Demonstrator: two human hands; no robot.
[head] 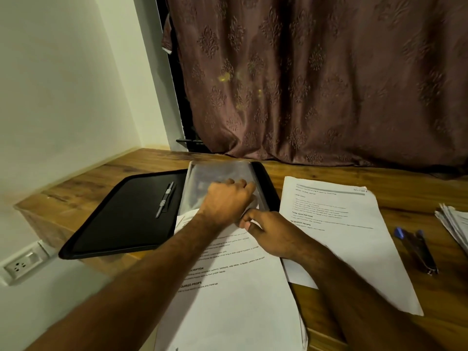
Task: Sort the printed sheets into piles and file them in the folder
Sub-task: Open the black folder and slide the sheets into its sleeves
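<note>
A black folder [121,219] lies open on the wooden desk, a metal clip [166,198] on its left flap and clear plastic sleeves [215,173] on its right half. My left hand [228,201] rests knuckles-up on the sleeves, fingers curled at their right edge. My right hand [268,231] pinches the lower corner of a sleeve just below it. A printed sheet [233,295] lies under both forearms, its top end at the sleeve's mouth. A second printed pile [336,224] lies to the right.
Two blue-capped pens [417,249] lie right of the second pile. More papers [455,224] sit at the right edge. A brown curtain [316,84] hangs behind the desk [379,173]. A white wall with a socket [21,264] is on the left.
</note>
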